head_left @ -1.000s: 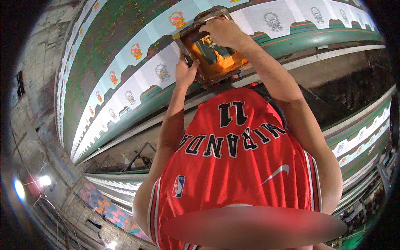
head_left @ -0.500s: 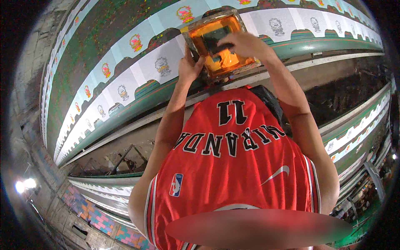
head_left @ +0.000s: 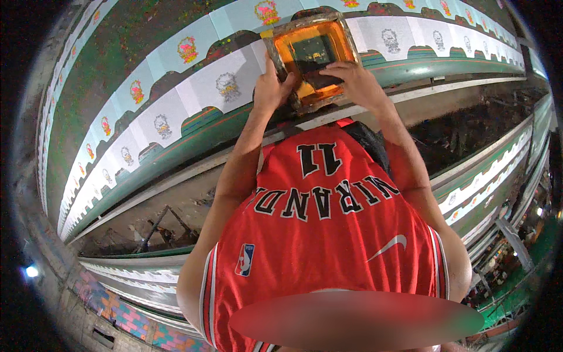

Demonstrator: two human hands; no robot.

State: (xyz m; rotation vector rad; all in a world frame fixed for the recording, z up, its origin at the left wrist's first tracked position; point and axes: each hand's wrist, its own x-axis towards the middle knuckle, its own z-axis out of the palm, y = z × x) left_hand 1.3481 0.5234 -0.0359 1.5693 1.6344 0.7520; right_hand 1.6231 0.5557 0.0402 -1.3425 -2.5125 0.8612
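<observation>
A screen printing frame (head_left: 311,18) with a worn wooden rim and an orange inside lies tilted on the long green table, over the row of white fabric pieces. A dark design window (head_left: 314,51) shows in its mesh. My left hand (head_left: 272,89) is closed on the frame's left side, its thumb toward the inner edge. Inside the near right part of the frame, my right hand (head_left: 358,84) has its fingers bent over a dark strip that looks like a squeegee (head_left: 321,81). Shadow and the fingers hide much of that strip.
White fabric pieces (head_left: 226,88) with grey outline prints run along the near table edge (head_left: 422,71). Beyond them, pale blue pieces (head_left: 187,50) carry pink and yellow prints. A metal rail (head_left: 446,87) passes close before me. More printing tables (head_left: 492,170) stand behind at right.
My right hand has drawn nearer to me and slightly right within the frame, uncovering more of the dark window. My left hand keeps its hold on the frame's side. The view has shifted slightly.
</observation>
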